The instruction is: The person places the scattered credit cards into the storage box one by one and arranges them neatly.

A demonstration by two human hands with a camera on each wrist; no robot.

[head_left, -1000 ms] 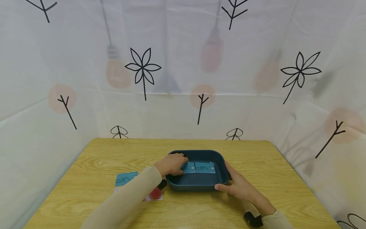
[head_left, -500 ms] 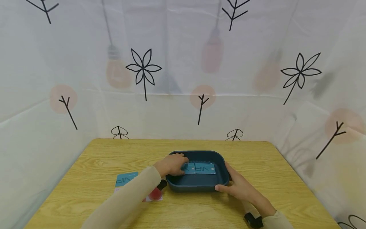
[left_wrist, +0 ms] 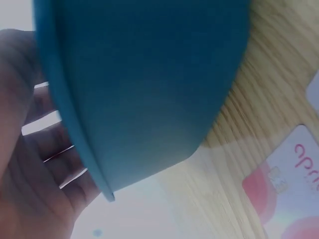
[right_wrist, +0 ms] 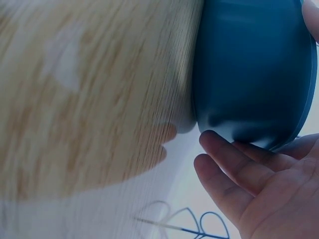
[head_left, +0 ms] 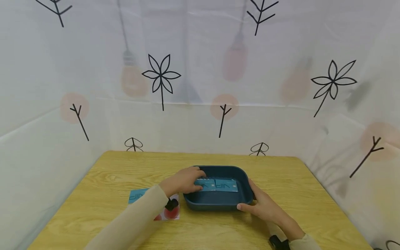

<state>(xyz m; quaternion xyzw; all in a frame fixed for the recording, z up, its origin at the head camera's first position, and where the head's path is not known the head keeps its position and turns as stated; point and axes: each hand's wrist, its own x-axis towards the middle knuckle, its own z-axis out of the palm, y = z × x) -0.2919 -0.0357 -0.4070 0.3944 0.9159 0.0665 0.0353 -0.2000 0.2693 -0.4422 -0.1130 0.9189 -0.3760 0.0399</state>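
Observation:
A dark blue rectangular box [head_left: 218,207] with rounded corners stands on the table. Two light blue VIP cards lie side by side inside it, a left card [head_left: 207,185] and a right card [head_left: 226,185]. My left hand [head_left: 183,180] reaches over the left rim, its loose fingers and thumb spread over the left card's edge. In the left wrist view these fingers are partly behind the box rim [left_wrist: 75,119]. My right hand [head_left: 264,205] holds the box's right end, thumb at the near corner and fingers [right_wrist: 234,164] along the outer wall.
Left of the box, another blue VIP card [head_left: 136,195] and a white-and-pink card [head_left: 172,212] lie on the wooden table [head_left: 125,170], partly hidden by the left sleeve [head_left: 140,211]. A patterned white cloth [head_left: 200,128] hangs behind the table.
My left hand has drawn back slightly to the left, showing more of the left card. The right hand stays at the box. The head view has shifted a little.

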